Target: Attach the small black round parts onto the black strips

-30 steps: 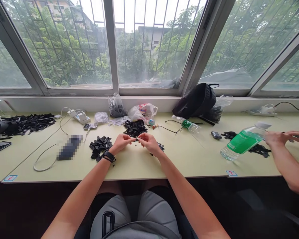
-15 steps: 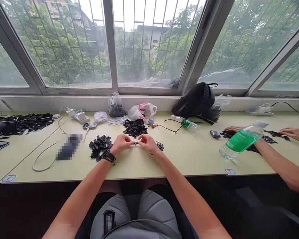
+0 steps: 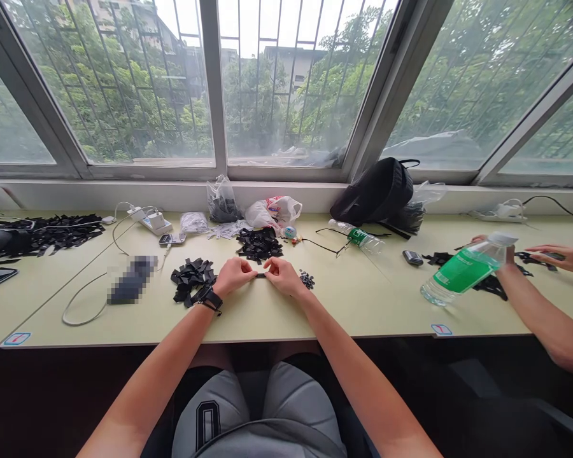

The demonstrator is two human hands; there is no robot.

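Observation:
My left hand (image 3: 233, 277) and my right hand (image 3: 284, 278) rest on the pale green tabletop (image 3: 344, 312), close together. Pinched between their fingertips is a short black strip (image 3: 260, 275), probably fabric or plastic. A heap of similar black strips (image 3: 192, 280) lies left of my left hand, and another (image 3: 258, 244) lies just beyond my hands. Beside my right hand sits a small cluster of black bits (image 3: 307, 279). A black watch band (image 3: 211, 299) circles my left wrist.
A co-worker's hand (image 3: 558, 257) works among black strips at the right, behind a green-labelled water bottle (image 3: 463, 273). Along the window sit a black backpack (image 3: 375, 192), plastic bags (image 3: 223, 202), a power strip (image 3: 153, 222), eyeglasses (image 3: 332, 240) and a pixelated object (image 3: 134, 280).
My hands have come closer together and lower, now holding the black strip flat between them. The co-worker's hand has moved right, away from the bottle.

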